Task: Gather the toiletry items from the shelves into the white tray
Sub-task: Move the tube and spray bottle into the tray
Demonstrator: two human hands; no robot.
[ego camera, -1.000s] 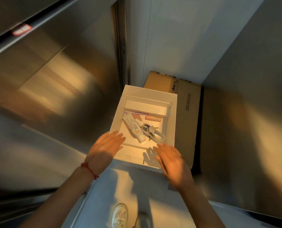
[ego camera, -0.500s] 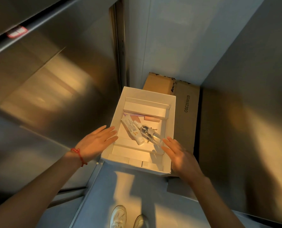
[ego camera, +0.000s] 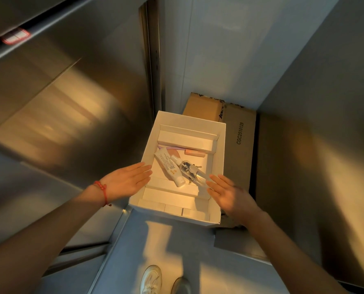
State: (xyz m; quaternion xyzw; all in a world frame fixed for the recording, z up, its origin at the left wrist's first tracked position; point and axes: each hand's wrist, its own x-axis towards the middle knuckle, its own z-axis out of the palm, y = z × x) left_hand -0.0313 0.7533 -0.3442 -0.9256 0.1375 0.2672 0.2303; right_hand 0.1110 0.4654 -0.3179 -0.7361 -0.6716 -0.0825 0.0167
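Hands flank the white tray (ego camera: 218, 149): your left hand (ego camera: 127, 181) and right hand (ego camera: 227, 194) are flat, empty, prob. about to lift. Tube (ego camera: 170, 166) and clear bottle (ego camera: 190, 171) lie inside.

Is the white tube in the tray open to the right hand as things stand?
Probably yes. The right hand hovers open over the white tray's right wall, and the white tube lies uncovered on top, with only a clear bottle lying between them.

A single head-worn wide-angle view is aimed steeply downward, close above the white tray (ego camera: 219, 166) and the person's shoes (ego camera: 151, 280).
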